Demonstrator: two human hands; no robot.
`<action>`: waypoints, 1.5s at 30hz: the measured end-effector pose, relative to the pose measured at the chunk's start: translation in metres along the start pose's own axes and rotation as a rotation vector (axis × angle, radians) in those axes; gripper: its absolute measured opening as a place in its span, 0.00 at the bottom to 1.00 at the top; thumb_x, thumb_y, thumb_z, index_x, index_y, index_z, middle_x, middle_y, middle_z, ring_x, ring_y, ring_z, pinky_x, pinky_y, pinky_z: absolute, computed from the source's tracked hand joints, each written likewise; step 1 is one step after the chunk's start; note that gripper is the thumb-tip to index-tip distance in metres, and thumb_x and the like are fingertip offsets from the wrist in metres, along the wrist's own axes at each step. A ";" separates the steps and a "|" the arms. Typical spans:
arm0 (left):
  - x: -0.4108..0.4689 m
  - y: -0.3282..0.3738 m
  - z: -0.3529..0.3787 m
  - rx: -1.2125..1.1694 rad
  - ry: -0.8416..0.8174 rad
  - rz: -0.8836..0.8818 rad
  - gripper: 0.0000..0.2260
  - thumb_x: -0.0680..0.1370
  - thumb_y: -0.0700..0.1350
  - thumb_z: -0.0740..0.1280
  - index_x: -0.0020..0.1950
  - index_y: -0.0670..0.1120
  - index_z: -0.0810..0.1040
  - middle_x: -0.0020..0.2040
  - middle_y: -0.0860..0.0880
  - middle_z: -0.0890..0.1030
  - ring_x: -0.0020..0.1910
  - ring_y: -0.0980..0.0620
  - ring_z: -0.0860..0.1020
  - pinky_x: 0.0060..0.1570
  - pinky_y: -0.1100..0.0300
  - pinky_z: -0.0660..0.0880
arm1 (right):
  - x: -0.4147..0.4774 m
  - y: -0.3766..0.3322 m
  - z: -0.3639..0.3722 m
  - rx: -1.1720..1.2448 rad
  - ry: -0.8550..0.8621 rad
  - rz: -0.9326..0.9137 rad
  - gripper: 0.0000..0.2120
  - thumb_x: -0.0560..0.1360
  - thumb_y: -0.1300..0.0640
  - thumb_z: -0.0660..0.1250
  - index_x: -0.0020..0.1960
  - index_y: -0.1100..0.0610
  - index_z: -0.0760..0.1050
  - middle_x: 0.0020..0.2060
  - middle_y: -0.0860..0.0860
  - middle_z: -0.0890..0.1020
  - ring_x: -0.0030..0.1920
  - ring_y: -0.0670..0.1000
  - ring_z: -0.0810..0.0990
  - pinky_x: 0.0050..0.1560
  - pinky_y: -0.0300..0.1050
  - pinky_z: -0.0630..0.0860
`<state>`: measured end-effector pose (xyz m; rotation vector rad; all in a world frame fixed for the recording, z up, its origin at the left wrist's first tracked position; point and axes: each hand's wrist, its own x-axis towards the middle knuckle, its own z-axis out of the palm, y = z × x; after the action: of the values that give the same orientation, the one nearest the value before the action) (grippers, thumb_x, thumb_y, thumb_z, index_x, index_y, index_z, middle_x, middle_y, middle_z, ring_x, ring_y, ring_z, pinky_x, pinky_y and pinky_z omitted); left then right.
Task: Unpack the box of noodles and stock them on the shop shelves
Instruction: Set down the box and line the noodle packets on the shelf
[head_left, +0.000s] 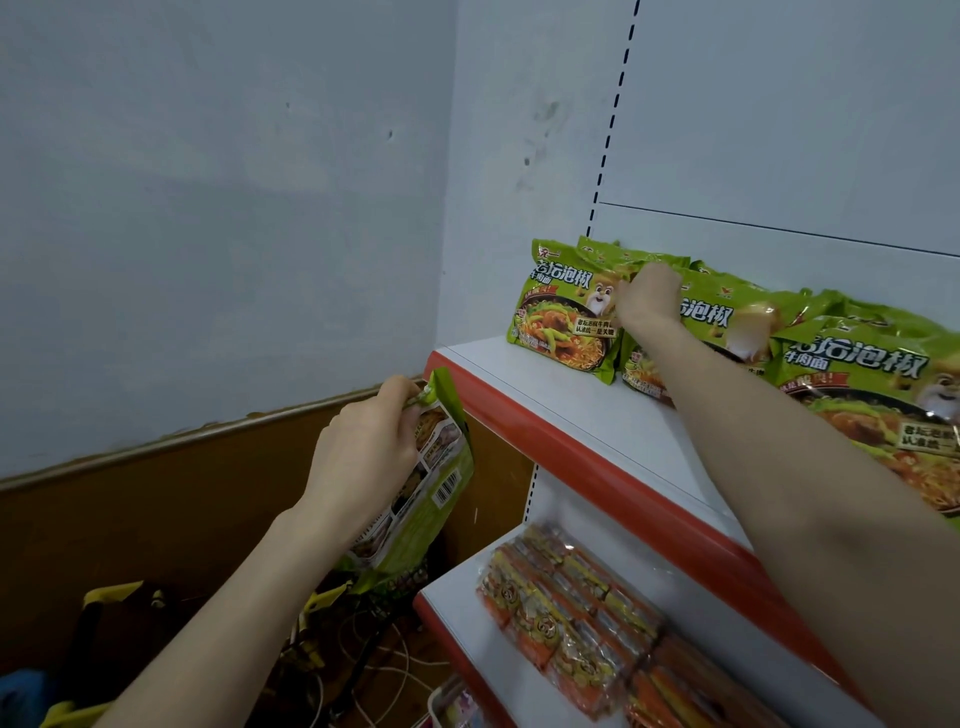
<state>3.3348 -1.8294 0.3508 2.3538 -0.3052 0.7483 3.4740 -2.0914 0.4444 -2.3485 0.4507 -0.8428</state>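
While the shelf (571, 410) is lined with a row of packs (857, 364) beside the right grip (649, 296), whose fingers are curled on one standing pack (608, 254), a loose pack (447, 467) is pinched at its top edge by the left grip (363, 452), below that shelf.

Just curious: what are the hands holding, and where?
Left hand pinches a noodle packet, top seam; right hand grips a shelved packet, top edge.

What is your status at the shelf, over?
Left grip holds one green plastic noodle packet, not yet shelved. Right grip holds a packet top in the green row on the white red-edged shelf. No obstacle seen.
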 end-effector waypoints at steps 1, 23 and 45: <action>0.000 0.000 0.000 -0.010 0.018 -0.007 0.08 0.80 0.41 0.59 0.56 0.41 0.74 0.26 0.54 0.68 0.23 0.54 0.65 0.24 0.60 0.56 | -0.001 0.001 -0.002 -0.003 -0.010 -0.006 0.18 0.78 0.61 0.60 0.30 0.58 0.62 0.39 0.60 0.80 0.43 0.60 0.82 0.28 0.44 0.70; -0.012 0.043 0.011 -0.114 0.188 0.451 0.09 0.73 0.33 0.67 0.52 0.34 0.79 0.59 0.33 0.77 0.64 0.35 0.72 0.61 0.46 0.70 | -0.151 -0.083 -0.041 0.810 -0.893 0.146 0.05 0.75 0.66 0.63 0.45 0.58 0.75 0.35 0.52 0.80 0.29 0.45 0.79 0.31 0.36 0.77; 0.020 0.034 -0.013 -1.271 -0.045 -0.466 0.07 0.80 0.44 0.60 0.44 0.44 0.74 0.43 0.44 0.80 0.39 0.52 0.81 0.39 0.57 0.80 | -0.165 -0.029 -0.094 0.921 -0.632 0.082 0.14 0.76 0.44 0.59 0.48 0.54 0.77 0.41 0.52 0.85 0.38 0.44 0.82 0.41 0.36 0.78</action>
<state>3.3322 -1.8481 0.3878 1.1445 -0.1516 0.1395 3.2932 -2.0278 0.4454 -1.5738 -0.1112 -0.1476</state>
